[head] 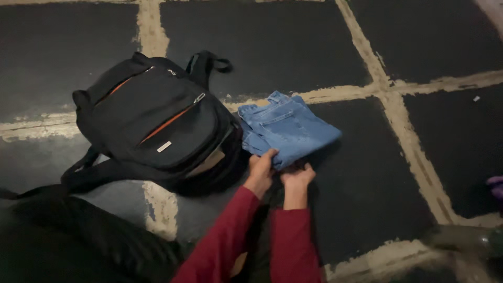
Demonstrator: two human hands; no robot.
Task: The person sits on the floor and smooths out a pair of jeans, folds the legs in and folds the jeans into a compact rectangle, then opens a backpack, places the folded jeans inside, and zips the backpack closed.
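Folded jeans (287, 128) on floor (367, 183), long axis 10-to-4 o'clock, waistband toward 10; both hands (260, 170) (297, 175) gripping near edge; backpack (157, 123) touching at 9.

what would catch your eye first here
The folded blue jeans at centre, bright against the dark tiled floor. Both hands, left hand and right hand, grip their near edge. A black backpack with orange zips lies just left, touching them.
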